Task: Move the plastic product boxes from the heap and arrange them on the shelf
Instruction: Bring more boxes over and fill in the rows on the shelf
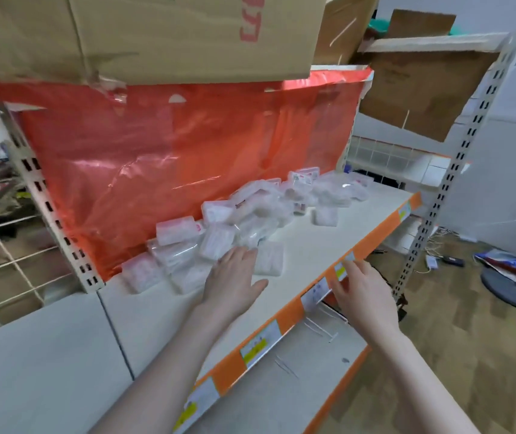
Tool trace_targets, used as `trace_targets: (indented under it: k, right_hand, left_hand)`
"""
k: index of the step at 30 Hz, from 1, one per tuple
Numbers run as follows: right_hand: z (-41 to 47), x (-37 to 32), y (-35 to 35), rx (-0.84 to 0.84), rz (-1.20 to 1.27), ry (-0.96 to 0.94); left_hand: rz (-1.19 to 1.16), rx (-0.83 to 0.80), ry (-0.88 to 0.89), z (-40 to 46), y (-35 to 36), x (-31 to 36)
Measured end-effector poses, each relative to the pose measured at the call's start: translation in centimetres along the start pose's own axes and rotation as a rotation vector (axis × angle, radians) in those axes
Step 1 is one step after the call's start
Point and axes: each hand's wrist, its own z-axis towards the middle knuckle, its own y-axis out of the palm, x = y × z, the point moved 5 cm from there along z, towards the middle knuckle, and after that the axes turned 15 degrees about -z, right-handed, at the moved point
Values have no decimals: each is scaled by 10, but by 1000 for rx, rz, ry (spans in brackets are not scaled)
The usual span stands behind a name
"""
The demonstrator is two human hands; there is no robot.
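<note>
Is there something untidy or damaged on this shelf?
Yes. The plastic boxes lie in a loose heap against the red sheet, tilted every way, not in rows. One box sits apart. The sheet's top edge looks torn under the cardboard carton.

The plastic boxes (250, 214) in the heap are blurred and translucent, so their labels and contents cannot be read; the left hand (234, 280) covers part of the nearest ones, and whether it touches them is unclear. The cardboard carton (156, 36) is cut off by the top edge; the price tags (258, 346) are illegible.
</note>
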Motion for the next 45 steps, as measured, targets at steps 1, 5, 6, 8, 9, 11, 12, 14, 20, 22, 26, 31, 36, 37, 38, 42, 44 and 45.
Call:
trace_targets:
  k: [1,5,6,8,9,11,12,14,20,22,26,31,36,37,38,42,44,45]
  right_hand:
    - [13,2,7,-19,-4,-7]
    - [57,7,29,-64,15,-64]
    - [69,8,35,-74,21,-79]
    - [91,12,46,-92,31,-109]
    - [101,15,52,-99,37,-126]
    - [119,22,64,-108,63,-165]
    - [128,25,69,-113,80,-184]
    - [147,32,80,-128,105,-231]
    - [208,59,106,-157,146,-358]
    - [224,65,113,-173,153,-402]
    - [247,70,127,-199,162,-504]
    - [254,70,139,-224,169,-588]
    - [249,72,140,-175,154,-608]
    - [246,73,140,-164,152,-621]
    - [242,73,139,-148,155,-642]
    - [238,74,135,-135,115,-734]
    - [246,73,131,-137,110,-796]
    - [251,71,130,-141,83,-848]
  left_hand:
    - [5,-20,8,13,4,-1]
    - [11,-62,-14,48,21,-6]
    - [7,-71,-19,57,26,-6]
    - [5,-98,-25,70,35,-6]
    - [10,-117,-35,75,40,-7]
    - [16,-167,-82,83,49,-9]
    - [12,-185,-114,86,53,-10]
    - [5,-181,-175,92,59,-10]
    - [49,-45,-365,104,84,16]
    - [95,5,-414,108,90,26]
    - [178,33,-521,113,103,42]
    - [226,-13,-551,115,101,47]
    - [281,17,-582,114,107,53]
    - [297,21,-585,113,109,55]
    - [309,17,-586,112,110,56]
    - [241,-46,-572,111,102,54]
    - [169,-103,-534,114,92,51]
    - [143,-134,-509,116,87,50]
